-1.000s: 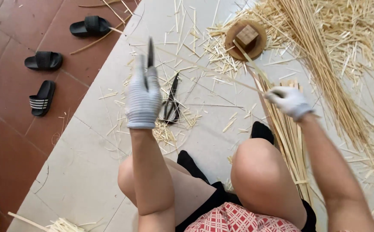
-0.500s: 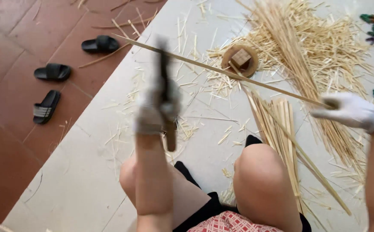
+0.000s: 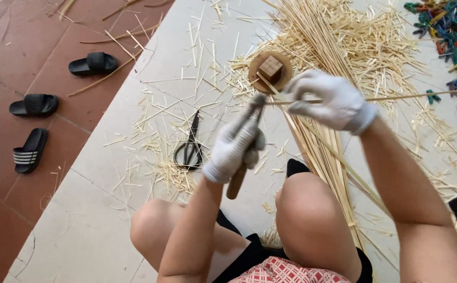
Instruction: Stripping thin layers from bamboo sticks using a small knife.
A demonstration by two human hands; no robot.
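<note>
Since half a second ago your hands have closed in toward each other at mid-frame. At the left edge lie black sandals (image 3: 34,105); scissors (image 3: 189,147) rest left of centre. Your left hand (image 3: 236,144) is fisted round a wooden-handled knife (image 3: 237,178), its tip touching the thin bamboo strip (image 3: 406,97). Your right hand (image 3: 328,99) pinches that strip, which runs off right. It looks light, springy and easily split, so grip close to the blade.
</note>
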